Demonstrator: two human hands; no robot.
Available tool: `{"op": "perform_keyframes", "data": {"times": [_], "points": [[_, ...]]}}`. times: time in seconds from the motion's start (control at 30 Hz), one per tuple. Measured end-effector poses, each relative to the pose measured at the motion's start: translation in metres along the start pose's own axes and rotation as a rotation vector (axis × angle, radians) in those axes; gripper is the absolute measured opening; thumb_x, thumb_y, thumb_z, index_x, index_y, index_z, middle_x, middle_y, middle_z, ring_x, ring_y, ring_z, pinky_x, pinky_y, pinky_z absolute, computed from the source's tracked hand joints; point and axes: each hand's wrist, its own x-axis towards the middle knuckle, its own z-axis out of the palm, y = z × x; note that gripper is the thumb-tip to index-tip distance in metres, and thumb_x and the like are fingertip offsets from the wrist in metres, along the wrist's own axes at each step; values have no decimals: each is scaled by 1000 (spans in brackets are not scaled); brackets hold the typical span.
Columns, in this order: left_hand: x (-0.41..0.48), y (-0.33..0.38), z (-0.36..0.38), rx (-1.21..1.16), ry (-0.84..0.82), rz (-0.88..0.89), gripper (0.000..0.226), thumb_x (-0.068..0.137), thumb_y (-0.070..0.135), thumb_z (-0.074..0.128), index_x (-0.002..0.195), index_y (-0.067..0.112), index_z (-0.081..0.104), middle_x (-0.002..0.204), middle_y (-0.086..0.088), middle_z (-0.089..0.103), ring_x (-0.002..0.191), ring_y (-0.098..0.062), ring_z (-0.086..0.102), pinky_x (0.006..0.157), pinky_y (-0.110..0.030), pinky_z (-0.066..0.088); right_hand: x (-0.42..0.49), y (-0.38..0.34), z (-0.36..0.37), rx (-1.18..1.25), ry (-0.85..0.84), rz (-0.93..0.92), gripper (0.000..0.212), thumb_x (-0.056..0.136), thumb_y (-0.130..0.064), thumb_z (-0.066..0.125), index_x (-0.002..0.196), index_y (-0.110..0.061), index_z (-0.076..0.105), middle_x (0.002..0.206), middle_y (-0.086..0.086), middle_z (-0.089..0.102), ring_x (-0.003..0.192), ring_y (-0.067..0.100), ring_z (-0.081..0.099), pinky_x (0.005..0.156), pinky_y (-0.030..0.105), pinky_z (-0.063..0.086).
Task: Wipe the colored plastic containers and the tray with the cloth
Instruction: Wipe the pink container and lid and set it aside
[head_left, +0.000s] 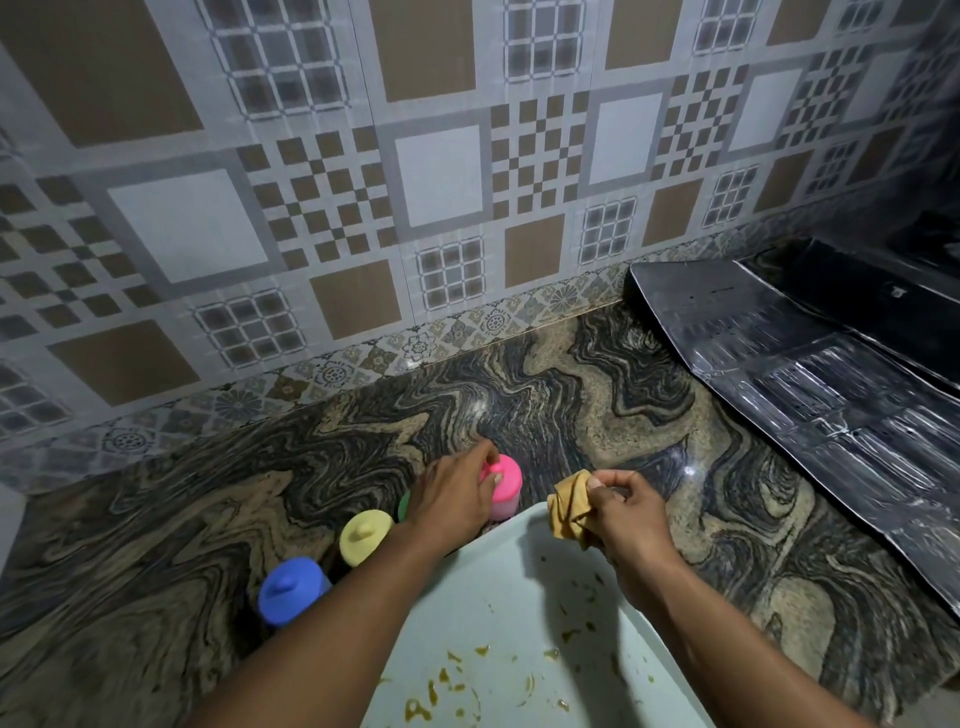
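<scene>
Stained with brown smears, the pale tray lies on the marbled counter. At its far corner the right hand clutches a bunched yellow cloth. The left hand grips the pink container just beyond the tray. A half-hidden green container, a yellow container and a blue container stand in a row along the tray's left edge.

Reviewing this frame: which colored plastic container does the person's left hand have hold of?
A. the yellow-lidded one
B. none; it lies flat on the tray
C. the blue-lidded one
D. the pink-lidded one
D: the left hand has its fingers curled round the top of the pink-lidded plastic container, while the right hand holds the crumpled tan cloth.
</scene>
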Motion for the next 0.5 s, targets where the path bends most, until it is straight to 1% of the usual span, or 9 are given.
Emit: {"op": "perform_keyframes", "data": {"times": [0.07, 0.13, 0.2, 0.3, 0.37, 0.4, 0.43, 0.47, 0.5], "points": [[0, 0, 0, 4, 2, 16, 13, 96, 32, 55, 108, 27, 53, 111, -4, 70, 97, -35, 63, 78, -42, 51, 3, 3, -1, -16, -1, -4, 4, 102, -9, 53, 101, -8, 56, 77, 12, 68, 52, 16, 66, 44, 25, 46], [1, 0, -1, 23, -4, 27, 12, 96, 32, 56, 107, 27, 53, 113, 0, 69, 99, -33, 63, 77, -39, 50, 7, 7, -2, -31, 20, -6, 4, 100, -10, 56, 100, -8, 58, 81, 17, 70, 63, 26, 66, 53, 31, 47], [1, 0, -1, 38, -14, 28, 12, 95, 32, 57, 105, 28, 53, 113, 2, 68, 98, -30, 62, 76, -37, 49, 10, 11, -2, -42, 29, -5, 3, 99, -11, 58, 97, -11, 60, 82, 18, 70, 68, 29, 64, 58, 36, 47], [8, 2, -3, 26, -49, -30, 12, 94, 32, 59, 104, 27, 56, 109, -3, 69, 97, -31, 63, 78, -40, 52, 12, 15, -4, -36, 15, 36, 2, 97, -12, 60, 97, -10, 60, 79, 16, 68, 67, 28, 61, 57, 36, 47], [12, 3, -4, 28, -81, -52, 12, 94, 31, 61, 104, 26, 57, 109, -5, 69, 97, -32, 63, 81, -43, 54, 10, 15, -4, -31, -38, 105, 10, 88, -15, 65, 92, -7, 60, 76, 19, 66, 64, 27, 58, 52, 32, 46], [13, 4, -5, 33, -96, -62, 12, 94, 30, 61, 104, 27, 56, 109, -5, 68, 98, -32, 63, 82, -44, 54, 7, 13, -3, -6, -85, 139, 13, 84, -16, 62, 87, -4, 59, 74, 22, 63, 58, 26, 56, 48, 28, 42], [14, 4, -4, 36, -110, -69, 12, 94, 31, 61, 104, 27, 55, 110, -5, 68, 98, -32, 63, 83, -44, 54, 3, 11, -3, 18, -127, 171, 12, 85, -13, 56, 84, -1, 58, 73, 24, 59, 52, 25, 52, 44, 24, 37], [15, 4, -4, 39, -122, -77, 12, 94, 31, 61, 104, 28, 55, 111, -5, 68, 99, -32, 62, 83, -44, 54, 0, 7, -4, 47, -154, 211, 16, 88, -10, 52, 79, 1, 60, 74, 24, 57, 49, 25, 49, 45, 22, 35], [16, 3, -4, 38, -131, -87, 12, 94, 32, 61, 104, 28, 54, 111, -5, 67, 100, -32, 62, 84, -44, 54, 0, 7, -5, 92, -179, 273, 23, 91, -13, 53, 75, 0, 63, 77, 23, 58, 49, 24, 50, 47, 23, 35]]}}
